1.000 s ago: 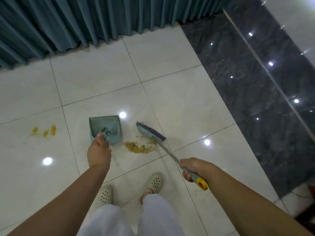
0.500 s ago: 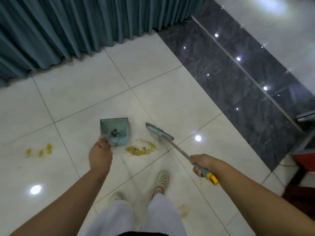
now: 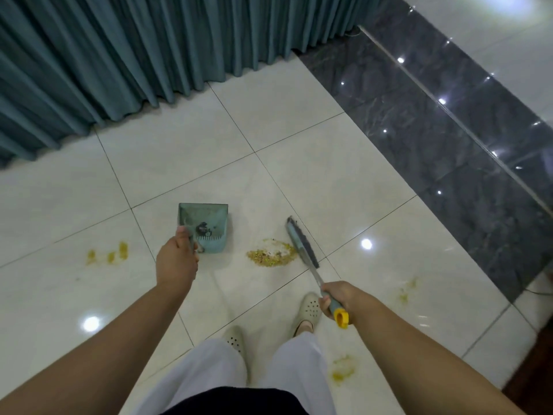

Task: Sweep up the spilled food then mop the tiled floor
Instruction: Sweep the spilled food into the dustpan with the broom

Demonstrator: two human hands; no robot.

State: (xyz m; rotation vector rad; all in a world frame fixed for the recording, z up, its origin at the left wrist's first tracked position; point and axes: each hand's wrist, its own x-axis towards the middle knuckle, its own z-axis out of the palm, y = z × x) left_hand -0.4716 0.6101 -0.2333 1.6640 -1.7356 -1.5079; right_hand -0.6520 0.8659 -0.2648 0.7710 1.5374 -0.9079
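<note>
A: where's the mess?
B: food pile (image 3: 271,253) on the white tile floor (image 3: 344,187), between dustpan (image 3: 206,227) and brush (image 3: 300,241).
A: hands?
B: left hand (image 3: 176,262) grips the dustpan handle, right hand (image 3: 339,296) wraps the brush handle.

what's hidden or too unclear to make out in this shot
- Head view: the dustpan handle, covered by the left hand.
- The dark clump in the dustpan: too small to identify.
- The brush grip, wrapped by the right hand.
- The food pile's right edge, behind the brush.
</note>
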